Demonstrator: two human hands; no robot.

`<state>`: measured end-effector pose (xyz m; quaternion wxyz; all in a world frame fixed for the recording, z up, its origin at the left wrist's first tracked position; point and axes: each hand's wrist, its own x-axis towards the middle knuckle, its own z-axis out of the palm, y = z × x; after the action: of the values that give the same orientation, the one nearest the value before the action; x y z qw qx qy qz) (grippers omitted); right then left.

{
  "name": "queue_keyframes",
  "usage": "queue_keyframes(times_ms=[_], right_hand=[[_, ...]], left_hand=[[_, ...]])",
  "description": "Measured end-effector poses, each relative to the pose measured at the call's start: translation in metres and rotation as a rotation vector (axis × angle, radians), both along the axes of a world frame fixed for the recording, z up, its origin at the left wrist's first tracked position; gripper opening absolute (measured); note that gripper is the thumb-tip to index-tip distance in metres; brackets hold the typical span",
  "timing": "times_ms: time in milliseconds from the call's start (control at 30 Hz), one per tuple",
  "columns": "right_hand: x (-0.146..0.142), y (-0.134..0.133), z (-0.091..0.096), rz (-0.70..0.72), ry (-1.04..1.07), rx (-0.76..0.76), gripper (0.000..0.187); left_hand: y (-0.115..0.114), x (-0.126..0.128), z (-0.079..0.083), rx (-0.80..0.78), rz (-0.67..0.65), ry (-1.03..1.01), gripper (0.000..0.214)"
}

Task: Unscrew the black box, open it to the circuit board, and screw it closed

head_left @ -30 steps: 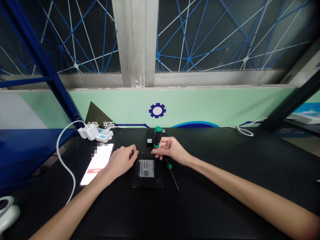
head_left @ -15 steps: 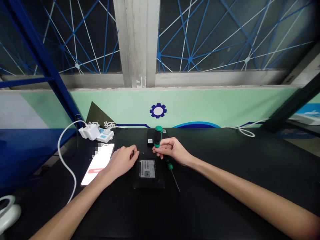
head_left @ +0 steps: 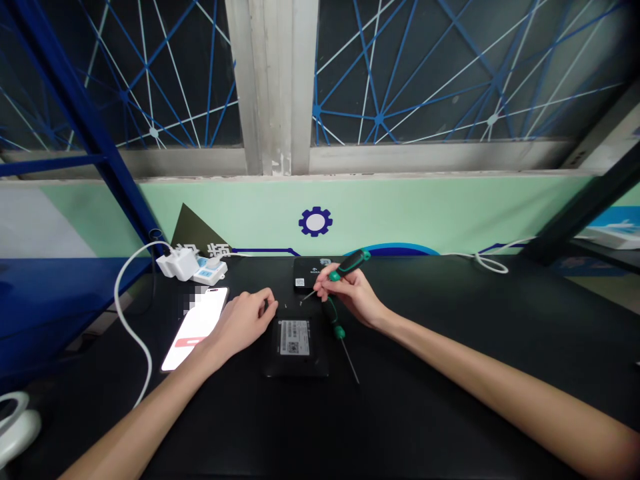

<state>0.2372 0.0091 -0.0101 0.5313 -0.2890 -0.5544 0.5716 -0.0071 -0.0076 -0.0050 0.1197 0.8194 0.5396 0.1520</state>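
Observation:
My right hand [head_left: 350, 293] grips a green-and-black screwdriver [head_left: 351, 265], its handle tilted up to the right. Its thin shaft slants down left to a tiny screw-like piece [head_left: 301, 303]. A second small bit [head_left: 285, 306] lies to the left of that tip. Below, a flat black box [head_left: 295, 363] with a white label lies on the table. My left hand [head_left: 250, 315] rests by the box's upper left corner with its fingers curled together; I see nothing in them. Right of the box lies another green-and-black screwdriver [head_left: 340, 332], its shaft pointing toward me.
A second black box [head_left: 303, 273] sits at the back, against the wall. On the left are a phone [head_left: 197, 327] with a lit screen, a white power strip [head_left: 210, 271] with a charger plugged in, and a looping white cable [head_left: 120, 300]. Another cable [head_left: 493, 267] lies at back right.
The screwdriver in my right hand has gone from upright over the box's top edge to a slant, its handle swung right and its tip now on the table. My left hand stays put.

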Motion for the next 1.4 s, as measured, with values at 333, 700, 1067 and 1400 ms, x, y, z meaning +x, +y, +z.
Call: queue_keyframes(times_ms=[333,700,1067,1400], right_hand=[[0.001,0.000,-0.005,0.050,0.080,-0.052,0.042],[0.002,0.002,-0.008,-0.077,0.066,-0.057,0.030],[0.004,-0.001,-0.015,-0.090,-0.104,0.085,0.022],[0.003,-0.004,-0.012,-0.042,-0.119,0.083,0.022]], left_hand=[[0.001,0.000,-0.002,0.022,-0.028,-0.036,0.018],[0.001,-0.001,-0.003,0.030,-0.067,-0.115,0.015],[0.002,0.004,-0.010,0.060,-0.066,-0.158,0.019],[0.005,0.005,-0.015,0.047,-0.067,-0.195,0.022]])
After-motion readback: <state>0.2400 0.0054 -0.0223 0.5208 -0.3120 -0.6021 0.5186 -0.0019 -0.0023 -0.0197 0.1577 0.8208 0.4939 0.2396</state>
